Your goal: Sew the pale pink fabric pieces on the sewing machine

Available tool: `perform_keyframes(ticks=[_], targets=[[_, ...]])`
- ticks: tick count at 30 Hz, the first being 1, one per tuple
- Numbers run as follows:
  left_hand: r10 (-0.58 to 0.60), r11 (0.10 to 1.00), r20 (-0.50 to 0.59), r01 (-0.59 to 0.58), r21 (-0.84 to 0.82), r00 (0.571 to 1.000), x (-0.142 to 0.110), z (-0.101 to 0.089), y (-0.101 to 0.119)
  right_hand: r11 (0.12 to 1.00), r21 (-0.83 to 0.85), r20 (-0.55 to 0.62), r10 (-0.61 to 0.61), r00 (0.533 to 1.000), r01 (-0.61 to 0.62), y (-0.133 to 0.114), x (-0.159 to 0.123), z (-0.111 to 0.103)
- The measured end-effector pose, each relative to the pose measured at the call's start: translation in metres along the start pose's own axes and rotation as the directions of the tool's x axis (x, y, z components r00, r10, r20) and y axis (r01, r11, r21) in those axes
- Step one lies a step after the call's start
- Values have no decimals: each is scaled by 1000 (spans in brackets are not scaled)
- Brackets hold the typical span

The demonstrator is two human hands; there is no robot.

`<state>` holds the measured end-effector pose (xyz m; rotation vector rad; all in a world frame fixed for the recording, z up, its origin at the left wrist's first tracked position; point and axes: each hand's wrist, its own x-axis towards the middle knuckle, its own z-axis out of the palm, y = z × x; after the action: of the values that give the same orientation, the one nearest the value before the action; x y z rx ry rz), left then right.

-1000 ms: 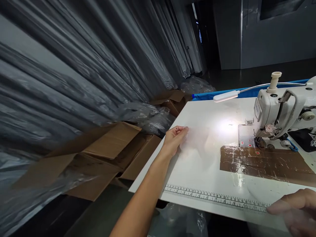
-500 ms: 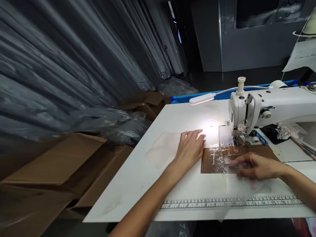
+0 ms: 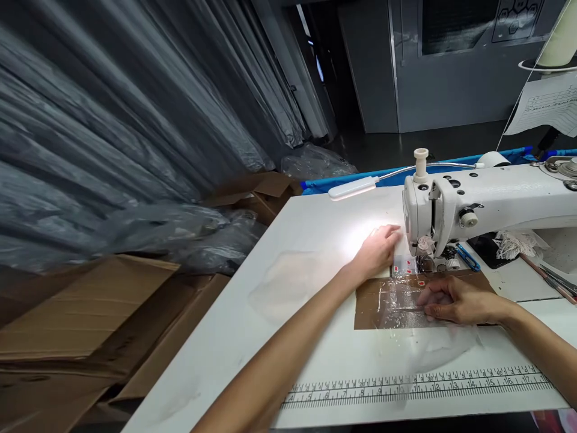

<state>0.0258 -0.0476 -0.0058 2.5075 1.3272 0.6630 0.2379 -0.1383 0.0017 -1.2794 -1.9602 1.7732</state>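
Observation:
A white sewing machine (image 3: 473,204) stands on a white table (image 3: 279,337). My left hand (image 3: 376,252) lies flat with fingers stretched out, just left of the needle area, on a thin sheer piece of fabric (image 3: 293,279) that spreads leftward. My right hand (image 3: 455,300) rests palm down in front of the needle, fingers pressing sheer fabric (image 3: 442,349) onto a brown taped patch (image 3: 383,304) of the table. Whether those fingers pinch the fabric is unclear.
A printed ruler (image 3: 415,385) runs along the table's front edge. A lamp on a gooseneck (image 3: 354,187) lights the needle area. Open cardboard boxes (image 3: 99,325) and plastic-wrapped rolls (image 3: 135,132) stand to the left. Scissors and lace (image 3: 518,243) lie right of the machine.
My left hand slid from the table's left edge rightward to the needle area. My right hand came up from the front edge onto the brown patch. The camera turned right.

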Motion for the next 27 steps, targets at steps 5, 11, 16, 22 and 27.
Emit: perform_keyframes(ticks=[5,11,16,22,27], targets=[[195,966,111,-170,-196,975,-50,-4,32,999,20,22,-40,999,40,1,-2,5],[106,869,272,44,-493,956,-84,-18,36,994,101,189,15,982,-35,-7,-12,-1],[-228,589,373,432,-683,900,-86,-23,33,977,180,61,109,992,-118,-7,-14,-16],[-435,450,254,453,-769,864,-82,-13,33,966,251,-202,120,972,-67,-4,-2,-10],[-564,382,158,425,-820,811,-80,-9,29,942,335,-364,109,925,21,2,5,-3]])
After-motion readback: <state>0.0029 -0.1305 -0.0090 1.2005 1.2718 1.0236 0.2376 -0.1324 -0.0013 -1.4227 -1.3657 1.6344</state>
